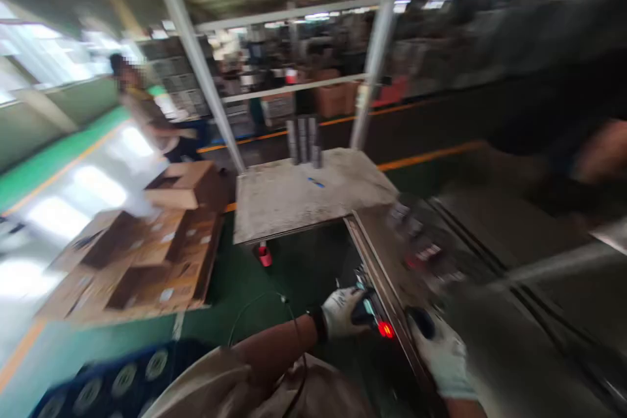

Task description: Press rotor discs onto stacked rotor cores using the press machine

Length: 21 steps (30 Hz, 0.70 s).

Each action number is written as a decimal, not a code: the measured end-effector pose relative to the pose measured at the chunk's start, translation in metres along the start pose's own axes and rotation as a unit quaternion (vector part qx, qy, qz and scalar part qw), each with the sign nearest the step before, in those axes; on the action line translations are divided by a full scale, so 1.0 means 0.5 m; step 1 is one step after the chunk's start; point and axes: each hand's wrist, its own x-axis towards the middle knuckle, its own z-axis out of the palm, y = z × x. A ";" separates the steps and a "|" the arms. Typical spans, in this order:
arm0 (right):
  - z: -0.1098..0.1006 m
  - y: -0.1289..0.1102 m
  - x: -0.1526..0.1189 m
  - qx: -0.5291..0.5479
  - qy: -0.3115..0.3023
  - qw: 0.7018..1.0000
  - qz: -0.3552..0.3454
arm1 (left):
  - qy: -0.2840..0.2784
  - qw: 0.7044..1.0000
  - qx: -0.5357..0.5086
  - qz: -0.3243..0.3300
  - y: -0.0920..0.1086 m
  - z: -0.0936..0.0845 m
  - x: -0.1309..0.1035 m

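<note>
My left hand (pixel 341 313), in a white glove with dark finger parts, is at the inner edge of the workbench on my right. Its fingers curl beside a small device with a lit red display (pixel 385 329); what they close on, if anything, is blurred. My right hand (pixel 443 353), also gloved, is at the bench edge to the right of the display. Motion smears its fingers, and I cannot make out anything in them. Beyond it on the bench, several blurred dark and reddish parts (pixel 424 253) stand together.
Ahead, a worn table (pixel 274 202) carries grey stacked parts (pixel 304 142) and a blue pen-like object (pixel 316 183). A red object (pixel 264 256) hangs beneath its edge. Cardboard boxes (pixel 166 268) are on the left, a blue crate (pixel 122 375) below. One person (pixel 151 114) is at far left; another person's arm (pixel 605 150) is at right.
</note>
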 end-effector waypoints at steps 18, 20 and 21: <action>-0.078 0.052 -0.148 0.085 0.274 0.940 0.183 | 0.023 0.990 -0.121 0.069 -0.076 -0.072 0.146; -0.105 0.098 -0.132 0.144 0.336 0.910 0.196 | 0.042 0.989 -0.138 0.036 -0.079 -0.071 0.150; -0.119 0.123 -0.116 0.162 0.364 0.895 0.201 | 0.044 0.989 -0.141 0.021 -0.078 -0.069 0.150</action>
